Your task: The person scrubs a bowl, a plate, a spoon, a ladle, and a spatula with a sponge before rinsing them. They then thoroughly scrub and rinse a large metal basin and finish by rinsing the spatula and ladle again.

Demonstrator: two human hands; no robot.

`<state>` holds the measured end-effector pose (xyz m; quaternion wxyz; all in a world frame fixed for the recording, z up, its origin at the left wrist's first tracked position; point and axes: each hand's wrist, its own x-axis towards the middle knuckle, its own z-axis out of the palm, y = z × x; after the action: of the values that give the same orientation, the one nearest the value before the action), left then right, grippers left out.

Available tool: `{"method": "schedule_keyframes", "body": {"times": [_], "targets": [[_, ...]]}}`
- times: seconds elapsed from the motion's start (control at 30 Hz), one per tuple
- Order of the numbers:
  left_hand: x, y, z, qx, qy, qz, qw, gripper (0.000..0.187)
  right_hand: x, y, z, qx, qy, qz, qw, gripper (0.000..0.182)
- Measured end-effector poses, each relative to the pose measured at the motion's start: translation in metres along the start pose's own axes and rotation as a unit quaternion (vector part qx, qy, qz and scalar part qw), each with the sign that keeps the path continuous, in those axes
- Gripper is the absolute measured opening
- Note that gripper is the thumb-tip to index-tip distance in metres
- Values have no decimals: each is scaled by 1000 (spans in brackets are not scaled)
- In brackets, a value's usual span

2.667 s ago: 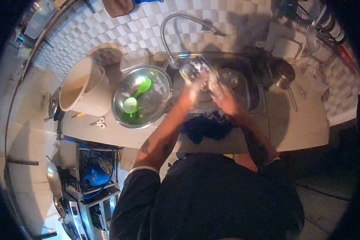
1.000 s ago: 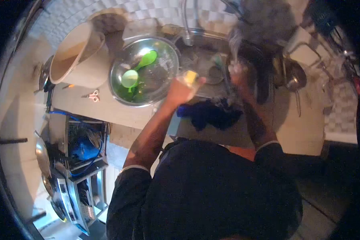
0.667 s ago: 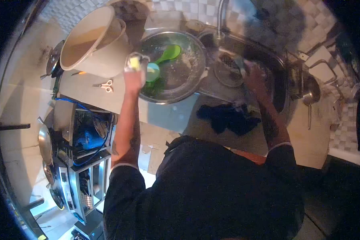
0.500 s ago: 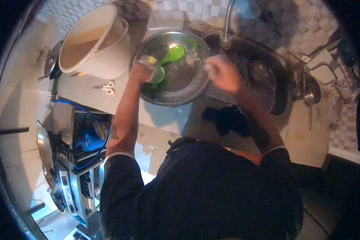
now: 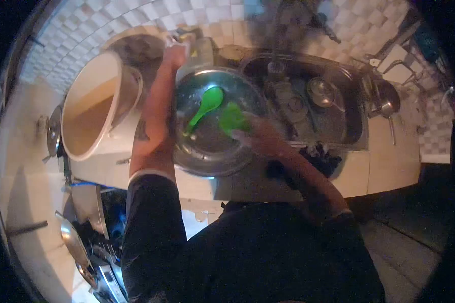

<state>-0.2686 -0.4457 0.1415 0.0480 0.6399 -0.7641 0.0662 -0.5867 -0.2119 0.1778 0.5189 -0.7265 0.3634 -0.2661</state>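
A large round metal basin stands on the counter, with a bright green spoon lying in its left part. Over the basin's right side, my right hand is closed on a green item, blurred by motion. My left hand reaches past the basin's upper left edge to the back of the counter. Something pale and yellowish is at its fingers, too blurred to name, beside a pale container near the tiled wall.
Left of my left arm stands a white bucket with brownish contents. The sink at right holds metal dishes. Dark cloth lies at its front edge; a ladle rests further right.
My left hand has moved from the basin to the back of the counter. My right hand has come over the basin and taken hold of the green item. The view has shifted.
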Motion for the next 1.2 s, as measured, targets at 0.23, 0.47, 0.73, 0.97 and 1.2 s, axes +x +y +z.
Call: {"method": "schedule_keyframes", "body": {"times": [0.23, 0.47, 0.73, 0.97, 1.2], "targets": [[53, -12, 61, 56, -221, 16, 973, 38, -109, 19, -71, 265, 280, 90, 918, 41], [48, -10, 61, 60, -238, 52, 968, 39, -178, 53, -60, 351, 344, 127, 862, 39], [28, 51, -100, -295, -144, 73, 942, 43, -157, 81, -83, 447, 301, 72, 839, 38], [-114, 283, -162, -427, 117, 116, 889, 34, -123, 87, -106, 401, 242, 26, 883, 36], [-138, 425, -75, -228, 225, 272, 907, 39, -141, 141, -118, -147, 306, -213, 916, 40]]}}
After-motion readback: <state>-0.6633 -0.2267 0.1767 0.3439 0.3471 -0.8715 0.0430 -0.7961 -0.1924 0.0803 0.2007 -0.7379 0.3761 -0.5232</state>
